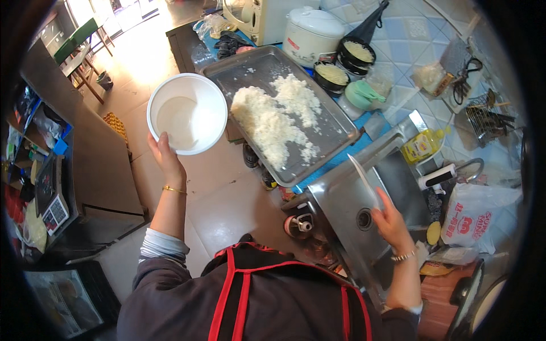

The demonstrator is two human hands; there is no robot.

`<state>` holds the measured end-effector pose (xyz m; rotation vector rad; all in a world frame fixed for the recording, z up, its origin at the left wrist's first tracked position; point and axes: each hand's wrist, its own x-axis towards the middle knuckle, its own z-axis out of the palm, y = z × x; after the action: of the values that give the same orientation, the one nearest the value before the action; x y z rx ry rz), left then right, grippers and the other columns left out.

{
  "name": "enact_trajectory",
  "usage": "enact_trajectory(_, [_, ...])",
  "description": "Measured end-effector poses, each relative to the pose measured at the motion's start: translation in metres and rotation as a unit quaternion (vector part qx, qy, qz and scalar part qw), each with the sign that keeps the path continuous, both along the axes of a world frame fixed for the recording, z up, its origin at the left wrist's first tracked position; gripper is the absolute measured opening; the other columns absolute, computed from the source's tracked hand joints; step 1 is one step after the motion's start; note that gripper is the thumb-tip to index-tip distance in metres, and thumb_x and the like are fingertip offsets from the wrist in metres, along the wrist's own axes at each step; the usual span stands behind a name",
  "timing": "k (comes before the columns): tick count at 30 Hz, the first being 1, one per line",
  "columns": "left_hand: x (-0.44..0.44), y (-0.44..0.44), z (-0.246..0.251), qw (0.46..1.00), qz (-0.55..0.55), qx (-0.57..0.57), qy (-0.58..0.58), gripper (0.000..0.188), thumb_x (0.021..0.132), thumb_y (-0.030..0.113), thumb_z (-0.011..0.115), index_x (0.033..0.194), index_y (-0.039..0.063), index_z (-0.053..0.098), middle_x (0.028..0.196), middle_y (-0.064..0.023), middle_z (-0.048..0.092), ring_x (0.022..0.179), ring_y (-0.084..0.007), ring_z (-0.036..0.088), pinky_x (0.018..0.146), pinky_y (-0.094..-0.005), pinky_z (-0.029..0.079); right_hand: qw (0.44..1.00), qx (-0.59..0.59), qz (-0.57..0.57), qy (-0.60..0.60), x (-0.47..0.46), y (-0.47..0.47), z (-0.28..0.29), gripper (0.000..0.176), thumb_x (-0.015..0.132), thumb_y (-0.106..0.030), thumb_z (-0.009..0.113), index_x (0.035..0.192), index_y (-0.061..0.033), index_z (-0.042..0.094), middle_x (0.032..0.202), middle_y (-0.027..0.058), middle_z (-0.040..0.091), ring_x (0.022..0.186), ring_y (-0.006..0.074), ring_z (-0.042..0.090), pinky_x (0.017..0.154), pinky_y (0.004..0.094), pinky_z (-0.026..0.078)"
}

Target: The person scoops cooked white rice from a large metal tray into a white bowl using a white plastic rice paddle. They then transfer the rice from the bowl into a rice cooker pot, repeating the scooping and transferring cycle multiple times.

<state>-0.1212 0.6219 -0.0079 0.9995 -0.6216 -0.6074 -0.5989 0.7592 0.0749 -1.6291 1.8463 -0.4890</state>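
My left hand (165, 157) grips the rim of a round white plastic tub (213, 113). The tub is tilted towards me, and its smooth inside shows no food. Beside it, a large metal tray (335, 128) bears clumps of white grains that look like cooked rice (260, 117). My right hand (390, 221) holds a thin, pale flat utensil (361, 172) by its lower end, above the stainless steel sink (341, 196). Seen nearly edge-on, it could be a rice paddle or a scraper; I cannot tell.
Behind the tray stand a white rice cooker (313, 36) and black containers of pale grains (332, 76). Yellow bottled liquid (420, 147), a faucet (439, 177) and a white plastic bag (473, 213) line the sink's right side. A digital scale (55, 213) sits at left.
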Motion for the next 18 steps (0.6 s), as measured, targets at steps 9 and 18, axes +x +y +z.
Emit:
enact_trajectory(9, [0.053, -0.148, 0.004, 0.931, 0.069, 0.092, -0.347, 0.063, 0.076, 0.029, 0.064, 0.128, 0.001, 0.041, 0.122, -0.0206, 0.041, 0.116, -0.0344, 0.039, 0.097, -0.0423, 0.036, 0.908, 0.303, -0.071, -0.282, 0.094, -0.119, -0.072, 0.027, 0.096, -0.03, 0.037, 0.1, -0.0063, 0.05, 0.061, 0.0048, 0.055, 0.04, 0.0102, 0.046, 0.036, 0.0254, 0.04])
enact_trajectory(18, [0.014, -0.274, -0.015, 0.735, 0.02, 0.12, -0.667, 0.069, 0.066, 0.033, 0.071, 0.124, 0.009, 0.043, 0.12, -0.0261, 0.042, 0.117, -0.0416, 0.036, 0.096, -0.0481, 0.035, 0.853, 0.396, -0.135, -0.31, 0.108, -0.158, -0.086, 0.034, 0.096, -0.029, 0.036, 0.097, 0.0012, 0.052, 0.06, 0.008, 0.054, 0.041, 0.0124, 0.047, 0.036, 0.0248, 0.039])
